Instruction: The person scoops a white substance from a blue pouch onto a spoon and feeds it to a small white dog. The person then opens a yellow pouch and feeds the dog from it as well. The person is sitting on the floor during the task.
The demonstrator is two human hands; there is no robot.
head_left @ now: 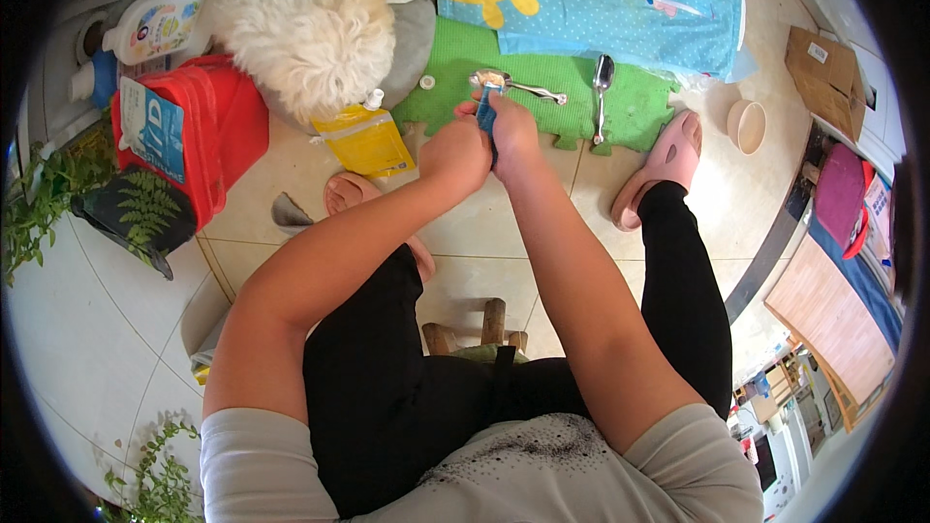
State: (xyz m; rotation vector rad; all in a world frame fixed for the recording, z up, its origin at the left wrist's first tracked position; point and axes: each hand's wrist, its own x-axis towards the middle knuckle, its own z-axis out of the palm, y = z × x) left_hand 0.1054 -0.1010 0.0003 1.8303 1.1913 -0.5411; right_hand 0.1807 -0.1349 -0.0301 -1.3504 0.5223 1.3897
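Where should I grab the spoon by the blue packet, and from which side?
I'd take the spoon by its handle, near the tip, coming from the right. That thin part points right, away from the blue packet. The bowl seems to hold something pale and looks close to the packet, so tilting it might spill.

Two spoons [604, 76] [528, 90], one blue packet [485, 112] and one yellow pouch [366, 142] show.

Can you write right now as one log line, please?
left hand: holding blue packet | right hand: holding blue packet | right spoon: on green mat | yellow pouch: left of hands
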